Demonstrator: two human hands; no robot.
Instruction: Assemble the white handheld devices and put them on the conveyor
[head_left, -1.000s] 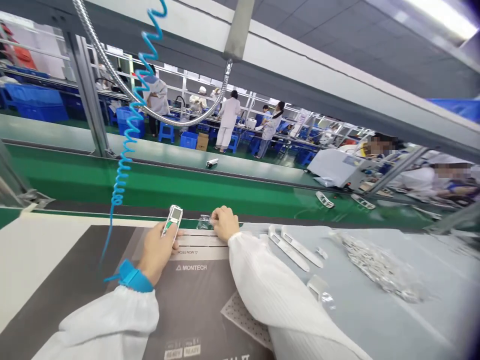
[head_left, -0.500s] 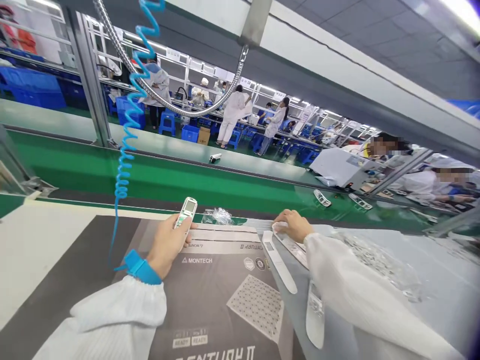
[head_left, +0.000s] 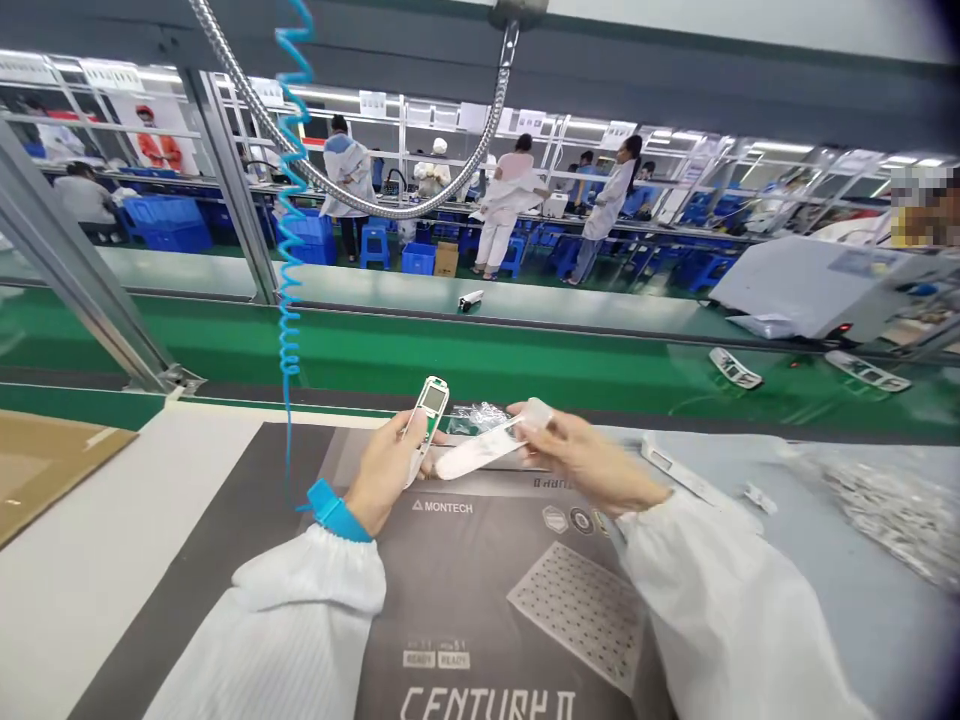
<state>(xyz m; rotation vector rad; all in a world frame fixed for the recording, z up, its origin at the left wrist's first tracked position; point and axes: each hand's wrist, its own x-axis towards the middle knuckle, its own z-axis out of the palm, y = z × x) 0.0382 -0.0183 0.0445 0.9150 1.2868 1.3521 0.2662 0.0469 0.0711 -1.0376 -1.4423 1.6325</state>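
Note:
My left hand (head_left: 379, 465) is closed around a slim white handset body (head_left: 433, 400) with a small grey display and part of a green circuit board showing. Between the fingers of my right hand (head_left: 574, 455) is a long white plastic cover (head_left: 476, 455), slightly blurred, tilted with its lower end toward the handset. Whether the two parts touch I cannot tell. Behind them lies a small heap of clear plastic pieces (head_left: 480, 415). Beneath both hands is a dark grey printed carton (head_left: 457, 590).
On the grey surface to the right lie another white shell (head_left: 679, 468), a small white part (head_left: 759, 498) and a clear bag of parts (head_left: 885, 510). A blue coiled hose (head_left: 289, 260) hangs at left. Beyond the green belt (head_left: 525, 350), several people work.
My right hand has picked up the white cover from the grey surface and brought it left, close to the handset. My left hand still holds the handset. The view has turned and levelled.

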